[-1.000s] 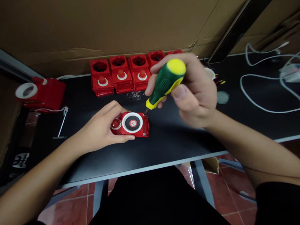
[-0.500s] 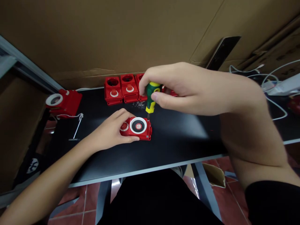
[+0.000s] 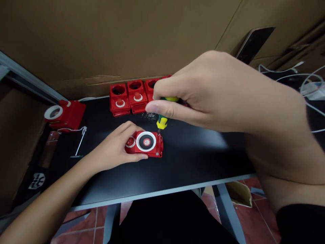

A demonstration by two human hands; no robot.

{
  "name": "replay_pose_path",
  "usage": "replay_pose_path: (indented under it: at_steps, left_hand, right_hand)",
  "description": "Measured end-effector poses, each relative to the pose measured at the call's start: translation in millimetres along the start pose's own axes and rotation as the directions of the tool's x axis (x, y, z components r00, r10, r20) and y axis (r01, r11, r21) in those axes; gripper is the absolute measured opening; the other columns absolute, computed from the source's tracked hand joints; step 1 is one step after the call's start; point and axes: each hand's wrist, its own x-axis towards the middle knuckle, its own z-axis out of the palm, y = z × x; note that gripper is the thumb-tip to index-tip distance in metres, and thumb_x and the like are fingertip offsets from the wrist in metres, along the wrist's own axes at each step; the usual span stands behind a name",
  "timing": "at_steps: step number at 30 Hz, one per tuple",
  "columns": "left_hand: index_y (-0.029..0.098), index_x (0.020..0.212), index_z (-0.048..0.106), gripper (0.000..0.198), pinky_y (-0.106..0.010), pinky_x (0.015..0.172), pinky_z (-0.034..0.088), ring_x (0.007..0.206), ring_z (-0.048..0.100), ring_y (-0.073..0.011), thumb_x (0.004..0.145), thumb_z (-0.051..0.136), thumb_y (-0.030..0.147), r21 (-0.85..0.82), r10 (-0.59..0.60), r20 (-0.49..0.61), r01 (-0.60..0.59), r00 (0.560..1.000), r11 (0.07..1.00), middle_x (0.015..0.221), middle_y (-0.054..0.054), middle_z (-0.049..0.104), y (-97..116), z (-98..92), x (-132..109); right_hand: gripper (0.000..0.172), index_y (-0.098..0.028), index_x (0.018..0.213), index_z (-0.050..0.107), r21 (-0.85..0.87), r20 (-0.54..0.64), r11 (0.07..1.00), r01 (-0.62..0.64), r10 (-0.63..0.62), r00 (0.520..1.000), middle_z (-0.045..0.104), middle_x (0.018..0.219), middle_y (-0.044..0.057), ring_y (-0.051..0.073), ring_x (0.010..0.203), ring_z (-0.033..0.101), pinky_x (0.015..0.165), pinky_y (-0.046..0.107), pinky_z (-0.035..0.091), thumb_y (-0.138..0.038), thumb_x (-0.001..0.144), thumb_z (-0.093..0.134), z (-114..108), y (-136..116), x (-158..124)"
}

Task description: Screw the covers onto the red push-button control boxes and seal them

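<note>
A small red box (image 3: 153, 148) with a white ring, black disc and red button on top lies on the black table (image 3: 193, 159). My left hand (image 3: 114, 147) wraps round its left end and holds it down. My right hand (image 3: 210, 91) is closed on a green and yellow screwdriver (image 3: 162, 120), held upright with its tip in the box's far right corner. My fingers hide most of the handle.
A row of open red boxes (image 3: 128, 96) stands at the back against a cardboard wall. Another red unit with a white ring (image 3: 63, 113) and a metal key (image 3: 78, 145) lie at the left. White cables (image 3: 309, 81) lie at the far right.
My right hand has swung the screwdriver from tilted to upright over the box's corner and has risen closer to the camera. The left hand has kept its hold on the box.
</note>
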Motion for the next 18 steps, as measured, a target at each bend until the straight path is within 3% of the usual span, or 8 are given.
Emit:
replay_pose_path:
  at_steps: [3, 6, 9, 13, 18]
  left_hand:
    - [0.028, 0.131, 0.068, 0.060, -0.043, 0.104, 0.059, 0.116, 0.071, -0.0285, 0.091, 0.091, 0.067, -0.001, -0.001, 0.000, 0.001, 1.000, 1.000, 0.129, -0.004, 0.068, 1, -0.4, 0]
    - [0.028, 0.132, 0.068, 0.060, -0.044, 0.106, 0.059, 0.117, 0.072, -0.0291, 0.091, 0.091, 0.065, -0.012, -0.012, 0.003, 0.012, 1.000, 1.000, 0.129, -0.005, 0.069, 3, -0.6, 1]
    - [0.028, 0.133, 0.068, 0.060, -0.046, 0.108, 0.059, 0.119, 0.072, -0.0298, 0.091, 0.091, 0.065, -0.013, -0.022, 0.004, 0.023, 1.000, 1.000, 0.131, -0.005, 0.069, 4, -0.4, 1]
    - [0.028, 0.131, 0.068, 0.059, -0.047, 0.107, 0.060, 0.118, 0.072, -0.0303, 0.092, 0.090, 0.065, 0.001, -0.025, 0.003, 0.025, 1.000, 1.000, 0.130, -0.006, 0.070, 6, -0.4, 0]
    - [0.028, 0.131, 0.069, 0.059, -0.045, 0.106, 0.061, 0.117, 0.073, -0.0301, 0.091, 0.091, 0.065, 0.009, -0.017, -0.003, 0.017, 1.000, 1.000, 0.131, -0.005, 0.070, 5, -0.8, 0]
  right_hand:
    - [0.063, -0.024, 0.083, 0.069, 0.025, -0.090, 0.996, -0.085, 0.086, 0.992, 0.053, 0.062, 0.005, 0.023, 0.072, 0.056, 0.066, 0.036, 0.028, -0.073, 0.115, 0.044, 2, -2, 1]
    - [0.073, -0.022, 0.069, 0.057, 0.038, -0.221, 0.971, -0.236, 0.239, 0.946, 0.046, 0.060, 0.007, 0.023, 0.071, 0.055, 0.062, 0.036, 0.020, -0.083, 0.107, 0.051, 6, -6, 5]
    - [0.079, -0.022, 0.059, 0.043, 0.047, -0.240, 0.949, -0.311, 0.313, 0.919, 0.039, 0.056, 0.007, 0.023, 0.068, 0.052, 0.061, 0.037, 0.015, -0.087, 0.102, 0.054, 9, -9, 9]
    - [0.078, -0.023, 0.057, 0.036, 0.108, -0.230, 0.952, -0.288, 0.305, 0.924, 0.034, 0.053, 0.006, 0.022, 0.067, 0.049, 0.059, 0.038, 0.013, -0.081, 0.103, 0.059, 11, -8, 9]
    - [0.066, -0.024, 0.062, 0.041, 0.284, -0.189, 0.952, -0.117, 0.175, 0.966, 0.037, 0.054, 0.006, 0.024, 0.074, 0.054, 0.055, 0.039, 0.016, -0.068, 0.109, 0.057, 12, 0, 5]
